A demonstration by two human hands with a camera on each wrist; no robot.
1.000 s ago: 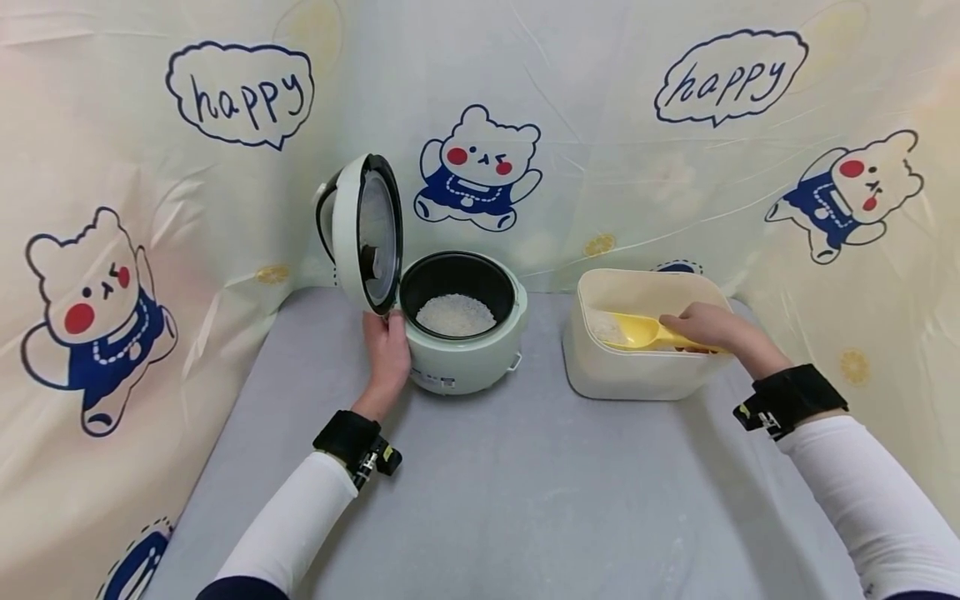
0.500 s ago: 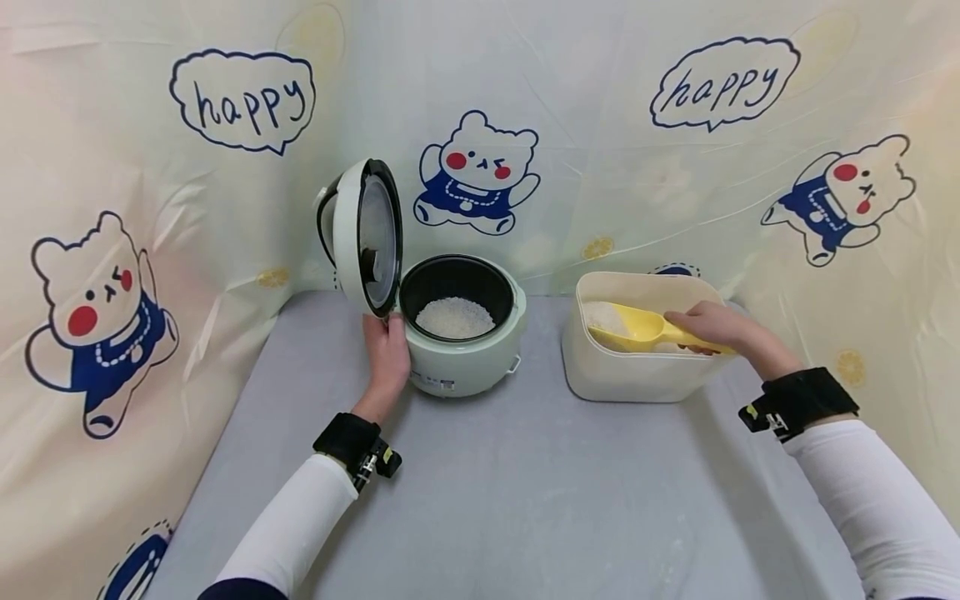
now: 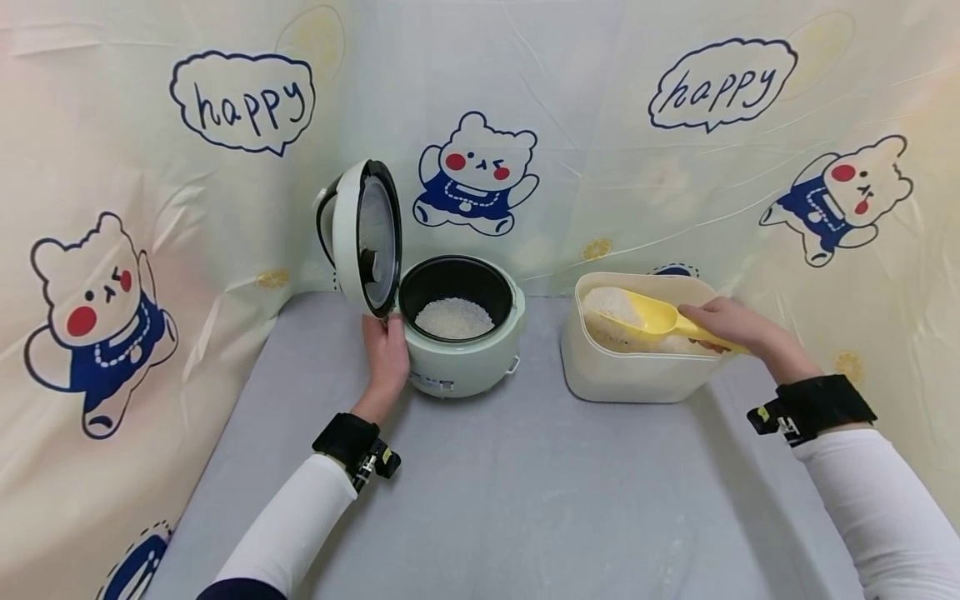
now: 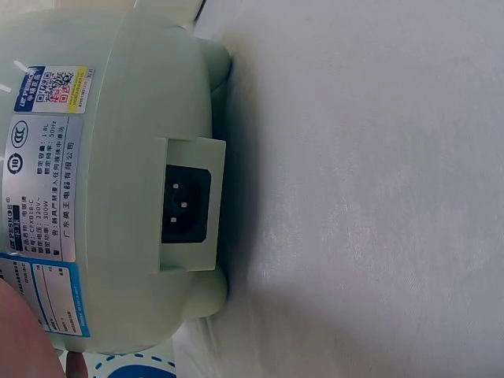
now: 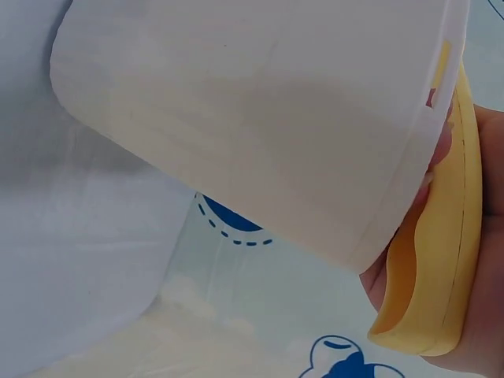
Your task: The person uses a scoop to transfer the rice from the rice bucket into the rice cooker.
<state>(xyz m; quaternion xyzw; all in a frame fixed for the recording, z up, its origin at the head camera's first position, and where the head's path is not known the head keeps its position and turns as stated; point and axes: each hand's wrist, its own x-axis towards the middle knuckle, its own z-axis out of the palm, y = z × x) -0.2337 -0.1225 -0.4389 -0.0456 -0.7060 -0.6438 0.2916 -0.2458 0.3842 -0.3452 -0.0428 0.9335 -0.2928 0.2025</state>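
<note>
In the head view a pale green rice cooker (image 3: pixel 468 367) stands with its lid (image 3: pixel 348 237) raised at the left. White rice (image 3: pixel 455 318) lies in its dark inner pot. My left hand (image 3: pixel 386 354) touches the cooker's side below the lid hinge; some fingers are hidden behind the hinge. The cooker's labels and power socket (image 4: pixel 187 205) show in the left wrist view. My right hand (image 3: pixel 738 325) grips the handle of a yellow scoop (image 3: pixel 656 317) at the right rim of a cream rice bin (image 3: pixel 633 375). White rice (image 3: pixel 611 302) is heaped at the scoop's mouth.
Cooker and bin stand apart near the back edge of a grey-covered table (image 3: pixel 510 492). Printed cloth (image 3: pixel 585 167) rises behind and at both sides. A small loop bracket (image 3: pixel 513 364) juts from the cooker's right side.
My right hand has drawn the scoop to the right and slightly up within the bin. More rice shows at its mouth. The left hand stays at the cooker.
</note>
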